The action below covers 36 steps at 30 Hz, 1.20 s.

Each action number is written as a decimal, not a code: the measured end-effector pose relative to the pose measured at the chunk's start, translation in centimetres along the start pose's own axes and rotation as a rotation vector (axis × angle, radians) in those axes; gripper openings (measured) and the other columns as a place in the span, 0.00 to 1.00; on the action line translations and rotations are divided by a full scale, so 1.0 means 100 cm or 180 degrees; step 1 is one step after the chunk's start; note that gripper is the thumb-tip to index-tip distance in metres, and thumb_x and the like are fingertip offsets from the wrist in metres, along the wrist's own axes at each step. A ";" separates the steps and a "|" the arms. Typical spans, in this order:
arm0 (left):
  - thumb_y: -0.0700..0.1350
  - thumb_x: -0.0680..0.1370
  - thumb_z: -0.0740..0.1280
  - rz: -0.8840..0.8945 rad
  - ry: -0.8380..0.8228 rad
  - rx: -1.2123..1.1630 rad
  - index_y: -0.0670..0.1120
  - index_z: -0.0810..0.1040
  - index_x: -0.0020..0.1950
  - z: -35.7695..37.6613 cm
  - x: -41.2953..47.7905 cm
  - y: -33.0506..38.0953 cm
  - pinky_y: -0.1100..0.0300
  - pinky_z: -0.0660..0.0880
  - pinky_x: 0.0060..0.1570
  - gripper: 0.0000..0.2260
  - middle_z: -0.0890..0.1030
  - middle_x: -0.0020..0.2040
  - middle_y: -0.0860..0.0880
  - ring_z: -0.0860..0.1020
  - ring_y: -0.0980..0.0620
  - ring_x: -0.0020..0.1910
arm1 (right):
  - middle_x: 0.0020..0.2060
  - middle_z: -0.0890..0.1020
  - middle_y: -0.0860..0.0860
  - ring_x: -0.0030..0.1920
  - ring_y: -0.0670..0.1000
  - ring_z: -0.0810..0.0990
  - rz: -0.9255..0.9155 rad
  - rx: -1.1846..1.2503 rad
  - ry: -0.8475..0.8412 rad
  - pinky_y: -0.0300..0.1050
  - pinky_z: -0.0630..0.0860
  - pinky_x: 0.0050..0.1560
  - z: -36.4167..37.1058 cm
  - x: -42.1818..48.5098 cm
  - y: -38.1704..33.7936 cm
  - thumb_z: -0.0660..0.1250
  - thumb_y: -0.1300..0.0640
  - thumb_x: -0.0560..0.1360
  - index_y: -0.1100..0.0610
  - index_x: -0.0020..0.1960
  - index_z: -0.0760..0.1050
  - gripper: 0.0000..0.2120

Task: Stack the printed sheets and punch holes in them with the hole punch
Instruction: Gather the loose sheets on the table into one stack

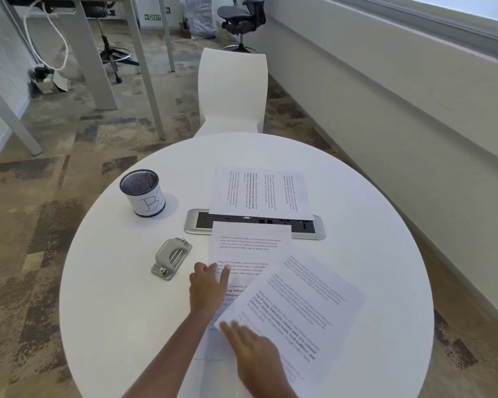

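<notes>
On the round table [112, 311], the left hand [207, 288] presses loosely curled fingers on the near sheet [247, 248], while the right hand [253, 351] lies flat and open on the tilted sheet [299, 305] overlapping it, the hole punch [171, 258] just left and a third sheet [262, 193] farther off.

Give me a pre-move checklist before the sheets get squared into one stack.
1. All sheets gathered: not ok; the far sheet lies apart, partly over the table's socket panel.
2. Edges aligned: not ok; the tilted sheet lies skewed across the middle sheet.
3. Left hand steadying the middle sheet: ok.
4. Right hand on the tilted sheet: ok, though blurred.
5. Hole punch within reach and unobstructed: ok, left of the sheets.
6. Mesh cup clear of the paper: ok.
</notes>
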<state>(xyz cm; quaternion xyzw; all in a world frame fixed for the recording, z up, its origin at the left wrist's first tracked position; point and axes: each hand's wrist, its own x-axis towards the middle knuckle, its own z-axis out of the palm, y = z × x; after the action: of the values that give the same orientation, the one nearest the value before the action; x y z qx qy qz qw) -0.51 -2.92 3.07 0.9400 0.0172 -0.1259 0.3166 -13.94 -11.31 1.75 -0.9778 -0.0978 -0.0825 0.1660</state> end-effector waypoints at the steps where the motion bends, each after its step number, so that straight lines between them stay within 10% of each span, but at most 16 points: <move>1: 0.56 0.78 0.58 0.0029 -0.0029 0.0036 0.42 0.71 0.64 0.000 0.001 -0.001 0.51 0.70 0.58 0.22 0.68 0.61 0.41 0.67 0.42 0.61 | 0.40 0.86 0.44 0.34 0.40 0.82 -0.0129 -0.0046 0.0011 0.32 0.69 0.20 0.002 -0.003 -0.005 0.53 0.66 0.67 0.50 0.54 0.70 0.21; 13: 0.58 0.72 0.67 0.0354 0.0001 0.0802 0.45 0.64 0.68 0.008 0.008 -0.012 0.54 0.72 0.56 0.30 0.66 0.63 0.45 0.69 0.45 0.61 | 0.49 0.85 0.45 0.52 0.43 0.82 -0.0814 -0.0232 -0.0183 0.35 0.77 0.47 0.012 -0.015 0.042 0.44 0.61 0.80 0.49 0.54 0.70 0.18; 19: 0.60 0.68 0.68 0.0651 0.0277 0.1261 0.40 0.77 0.56 0.009 0.016 -0.018 0.50 0.78 0.40 0.27 0.80 0.51 0.40 0.79 0.40 0.46 | 0.61 0.78 0.48 0.64 0.48 0.75 -0.0926 0.0148 -0.0907 0.42 0.72 0.61 -0.011 -0.004 0.068 0.51 0.37 0.76 0.47 0.62 0.69 0.22; 23: 0.65 0.76 0.40 0.0576 0.0175 0.1222 0.38 0.71 0.65 0.017 0.020 -0.029 0.43 0.75 0.54 0.37 0.77 0.61 0.36 0.77 0.37 0.59 | 0.59 0.80 0.50 0.62 0.49 0.75 -0.0522 -0.0037 -0.0274 0.39 0.68 0.60 -0.021 0.030 0.100 0.48 0.42 0.78 0.51 0.60 0.71 0.21; 29: 0.65 0.77 0.40 0.0675 0.0187 0.1267 0.41 0.64 0.69 0.027 0.035 -0.031 0.49 0.54 0.65 0.35 0.72 0.68 0.39 0.63 0.45 0.68 | 0.55 0.81 0.61 0.56 0.59 0.80 0.0647 -0.0294 -0.0104 0.52 0.82 0.45 -0.042 0.103 0.159 0.56 0.58 0.73 0.63 0.56 0.75 0.16; 36: 0.64 0.77 0.41 0.0690 0.0135 0.1256 0.42 0.62 0.71 0.025 0.050 -0.029 0.55 0.42 0.71 0.34 0.69 0.71 0.42 0.59 0.48 0.70 | 0.72 0.63 0.61 0.73 0.60 0.59 0.1353 -0.0387 -0.0489 0.57 0.66 0.67 -0.050 0.152 0.224 0.56 0.62 0.77 0.65 0.70 0.60 0.22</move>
<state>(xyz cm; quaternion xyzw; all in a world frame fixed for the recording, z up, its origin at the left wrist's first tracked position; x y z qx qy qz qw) 3.44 -2.37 -1.79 0.9825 -0.1022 -0.0723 0.1378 5.04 -31.25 2.50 -0.9880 0.1031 0.0232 0.1125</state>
